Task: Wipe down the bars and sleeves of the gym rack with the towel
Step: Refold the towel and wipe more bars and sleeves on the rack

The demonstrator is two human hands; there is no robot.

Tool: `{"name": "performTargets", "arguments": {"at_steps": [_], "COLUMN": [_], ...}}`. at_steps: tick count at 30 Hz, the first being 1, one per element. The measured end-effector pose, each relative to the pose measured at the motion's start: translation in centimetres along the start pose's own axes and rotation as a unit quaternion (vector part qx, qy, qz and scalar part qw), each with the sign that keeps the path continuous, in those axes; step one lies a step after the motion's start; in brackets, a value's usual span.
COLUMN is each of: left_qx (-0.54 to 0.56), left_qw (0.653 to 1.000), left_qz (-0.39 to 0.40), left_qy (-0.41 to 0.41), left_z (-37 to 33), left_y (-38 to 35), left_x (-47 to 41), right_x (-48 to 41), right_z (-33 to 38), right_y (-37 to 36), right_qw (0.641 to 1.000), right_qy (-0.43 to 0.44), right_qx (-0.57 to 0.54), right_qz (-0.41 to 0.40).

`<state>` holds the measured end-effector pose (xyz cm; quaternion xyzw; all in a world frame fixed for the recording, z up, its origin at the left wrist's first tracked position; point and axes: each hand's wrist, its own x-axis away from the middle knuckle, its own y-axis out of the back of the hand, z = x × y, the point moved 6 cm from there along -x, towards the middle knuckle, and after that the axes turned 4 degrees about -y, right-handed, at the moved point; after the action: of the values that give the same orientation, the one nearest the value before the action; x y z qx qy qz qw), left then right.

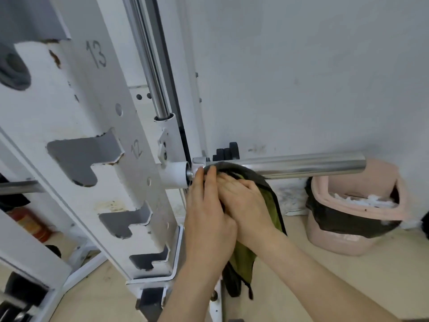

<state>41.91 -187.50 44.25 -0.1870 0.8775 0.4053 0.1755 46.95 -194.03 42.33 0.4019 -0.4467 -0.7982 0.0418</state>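
Rack upright: numbers "13" upper, "12" lower, beside notches.

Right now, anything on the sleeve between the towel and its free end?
Nothing visible. The left hand and right hand hold the towel by the collar. From there the sleeve is bare chrome to its free end. The pink bin sits lower, on the floor.
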Motion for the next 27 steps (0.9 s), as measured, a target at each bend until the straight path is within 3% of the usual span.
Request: {"name": "performTargets", "arguments": {"at_steps": [2,6,8,11,13,18,19,20,22,23,25,27], "left_qx": [-0.028,-0.066,0.036,0.181,0.189,0.148,0.139,0.103,-0.044,-0.113,-0.212,-0.281], "left_qw": [1.000,0.994,0.988,0.979,0.980,0.985,0.986,0.990,0.995,0.990,0.976,0.956], "left_qz": [0.001,0.047,0.091,0.082,0.053,-0.082,-0.085,-0.081,-0.062,-0.053,-0.019,0.044], "left_qy": [-0.004,-0.074,-0.118,-0.046,0.028,-0.016,-0.028,-0.044,-0.066,-0.066,-0.055,-0.069], "left_z": [0.0,-1.5,-3.3,-3.9,-3.3,-5.2,-5.4,-5.5,-4.3,-3.3,-1.4,-0.3], "left_y": [0.0,-1.1,-2.0,-2.0,-1.4,1.7,1.6,1.4,0.4,0.0,-0.7,-2.0], "left_x": [-1.0,-3.2,-3.3,-3.4,-4.3,-8.2,-8.7,-8.9,-8.5,-8.1,-7.7,-7.9], "right_x": [1.2,-0.1,-2.7,-6.3,-8.0,-12.0,-13.0,-13.8,-13.2,-12.2,-10.1,-7.5], "right_z": [-1.5,-5.7,-5.6,-4.6,-4.6,-7.2,-8.1,-9.3,-11.0,-11.1,-10.0,-7.9], "right_y": [1.3,5.7,8.6,12.2,14.0,17.4,16.8,15.5,12.4,11.1,8.9,5.6], "right_qw": [0.990,0.902,0.921,0.969,0.988,0.971,0.967,0.958,0.917,0.908,0.935,0.936], "right_qy": [-0.063,-0.278,-0.257,-0.179,-0.143,-0.154,-0.173,-0.202,-0.255,-0.262,-0.206,-0.136], "right_qx": [-0.124,-0.301,-0.268,-0.158,-0.049,0.102,0.142,0.200,0.272,0.272,0.217,0.146], "right_qz": [-0.020,-0.133,-0.116,-0.057,-0.039,-0.152,-0.124,-0.046,0.140,0.182,0.190,0.291]}}
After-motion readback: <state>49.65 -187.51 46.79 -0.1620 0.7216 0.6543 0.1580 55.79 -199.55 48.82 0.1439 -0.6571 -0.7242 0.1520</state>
